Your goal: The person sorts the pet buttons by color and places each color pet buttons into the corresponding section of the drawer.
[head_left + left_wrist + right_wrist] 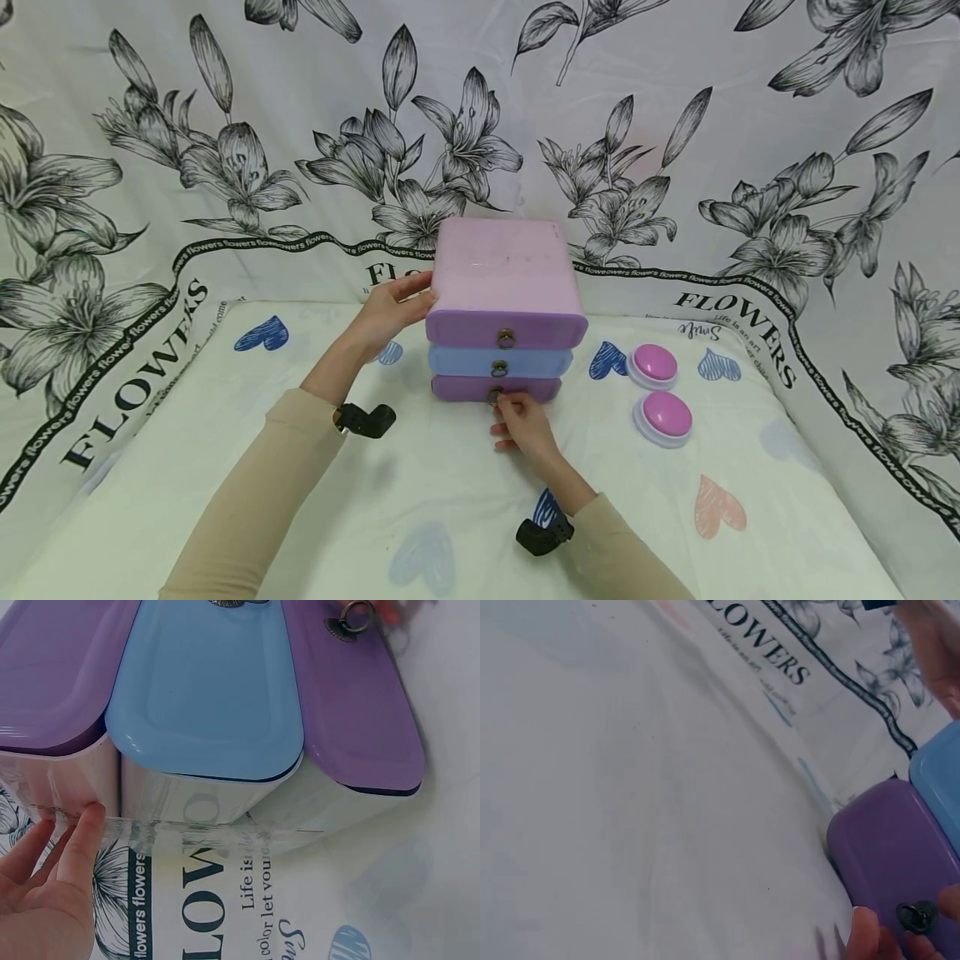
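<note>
Fingers of the right hand are nearest, at the low ring; I cannot tell if they pinch it. That ring looks like the best place to take hold. It hangs on the bottom purple drawer of one box, which stands on the heart cloth. Three drawers, two purple and one blue, have three rings. The box looks hard, smooth and light, so it may slide. Two pink buttons sit to its right. Left hand fingers, straight and a bit apart, touch the box's left side. Behind is the flower cloth
</note>
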A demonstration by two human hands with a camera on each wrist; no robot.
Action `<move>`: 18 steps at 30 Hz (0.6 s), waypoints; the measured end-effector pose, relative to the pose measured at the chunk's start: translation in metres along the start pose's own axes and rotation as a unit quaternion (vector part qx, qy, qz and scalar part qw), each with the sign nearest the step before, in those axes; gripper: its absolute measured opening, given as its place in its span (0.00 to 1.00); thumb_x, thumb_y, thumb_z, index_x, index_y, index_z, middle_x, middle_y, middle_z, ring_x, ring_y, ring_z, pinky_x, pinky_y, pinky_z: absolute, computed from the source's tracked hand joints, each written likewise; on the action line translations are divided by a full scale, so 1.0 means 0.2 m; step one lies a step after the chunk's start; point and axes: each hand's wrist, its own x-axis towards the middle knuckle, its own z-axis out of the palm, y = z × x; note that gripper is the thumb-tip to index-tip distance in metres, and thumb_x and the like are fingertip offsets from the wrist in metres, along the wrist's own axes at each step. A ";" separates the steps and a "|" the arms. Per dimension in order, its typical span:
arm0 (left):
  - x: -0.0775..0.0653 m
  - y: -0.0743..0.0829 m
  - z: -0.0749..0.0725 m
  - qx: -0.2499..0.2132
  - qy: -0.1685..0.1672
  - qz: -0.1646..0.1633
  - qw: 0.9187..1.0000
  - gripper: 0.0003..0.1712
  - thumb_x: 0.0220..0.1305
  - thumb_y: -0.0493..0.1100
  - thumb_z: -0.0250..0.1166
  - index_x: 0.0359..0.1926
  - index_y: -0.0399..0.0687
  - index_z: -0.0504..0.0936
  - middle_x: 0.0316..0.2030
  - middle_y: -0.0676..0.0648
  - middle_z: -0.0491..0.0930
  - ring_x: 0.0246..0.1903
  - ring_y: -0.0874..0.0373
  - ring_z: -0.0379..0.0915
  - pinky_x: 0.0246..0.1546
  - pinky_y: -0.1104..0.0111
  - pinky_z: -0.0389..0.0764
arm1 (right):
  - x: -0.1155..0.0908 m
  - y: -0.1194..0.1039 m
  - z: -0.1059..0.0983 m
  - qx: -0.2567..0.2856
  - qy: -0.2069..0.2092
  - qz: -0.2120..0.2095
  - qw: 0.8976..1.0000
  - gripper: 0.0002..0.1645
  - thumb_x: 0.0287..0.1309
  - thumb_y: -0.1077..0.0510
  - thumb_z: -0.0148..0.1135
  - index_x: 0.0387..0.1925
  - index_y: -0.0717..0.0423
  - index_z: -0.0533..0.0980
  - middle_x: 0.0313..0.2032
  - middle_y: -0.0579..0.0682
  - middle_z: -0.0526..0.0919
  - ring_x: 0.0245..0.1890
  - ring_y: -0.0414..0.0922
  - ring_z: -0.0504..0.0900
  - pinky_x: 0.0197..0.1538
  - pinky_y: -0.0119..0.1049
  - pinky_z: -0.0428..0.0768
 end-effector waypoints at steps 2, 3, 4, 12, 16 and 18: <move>0.00 0.00 0.00 0.000 0.001 0.000 1.000 0.36 0.62 0.51 0.60 0.68 0.49 0.60 0.67 0.49 0.59 0.61 0.54 0.64 0.56 0.72 0.73 | 0.00 -0.01 0.00 0.007 -0.013 0.002 1.000 0.25 0.65 0.46 0.51 0.51 0.63 0.67 0.43 0.57 0.79 0.26 0.40 0.82 0.27 0.37 0.85; 0.00 0.00 0.00 0.000 0.001 0.000 1.000 0.36 0.62 0.51 0.60 0.68 0.49 0.60 0.67 0.49 0.59 0.61 0.54 0.64 0.56 0.71 0.73 | 0.00 -0.01 0.00 0.009 -0.020 0.002 1.000 0.26 0.65 0.45 0.50 0.51 0.64 0.67 0.44 0.57 0.79 0.26 0.41 0.82 0.27 0.37 0.85; 0.00 0.00 0.00 -0.001 0.001 -0.001 1.000 0.36 0.62 0.51 0.60 0.68 0.49 0.60 0.67 0.49 0.59 0.61 0.54 0.64 0.56 0.71 0.73 | 0.00 -0.01 0.01 0.013 -0.026 0.004 1.000 0.26 0.65 0.45 0.50 0.51 0.64 0.67 0.44 0.58 0.79 0.27 0.41 0.83 0.28 0.37 0.85; 0.00 0.00 0.00 0.002 0.003 -0.001 1.000 0.35 0.63 0.50 0.59 0.68 0.49 0.59 0.67 0.48 0.59 0.61 0.54 0.64 0.57 0.69 0.72 | 0.04 -0.01 0.01 0.040 -0.058 0.033 0.997 0.29 0.66 0.45 0.48 0.53 0.67 0.70 0.44 0.58 0.81 0.27 0.39 0.83 0.30 0.34 0.84; 0.00 0.00 0.00 0.002 0.003 0.000 1.000 0.35 0.63 0.51 0.60 0.68 0.49 0.60 0.67 0.48 0.59 0.61 0.54 0.65 0.56 0.71 0.74 | 0.06 -0.01 0.02 0.059 -0.050 0.044 0.996 0.26 0.67 0.47 0.48 0.51 0.67 0.71 0.41 0.56 0.83 0.24 0.37 0.82 0.27 0.31 0.83; 0.00 0.00 0.00 0.001 0.003 0.000 1.000 0.35 0.63 0.51 0.60 0.68 0.49 0.60 0.66 0.49 0.60 0.61 0.54 0.65 0.55 0.71 0.74 | 0.07 0.00 0.03 0.066 -0.046 0.047 0.996 0.24 0.67 0.49 0.47 0.48 0.67 0.71 0.40 0.55 0.83 0.22 0.37 0.82 0.25 0.30 0.83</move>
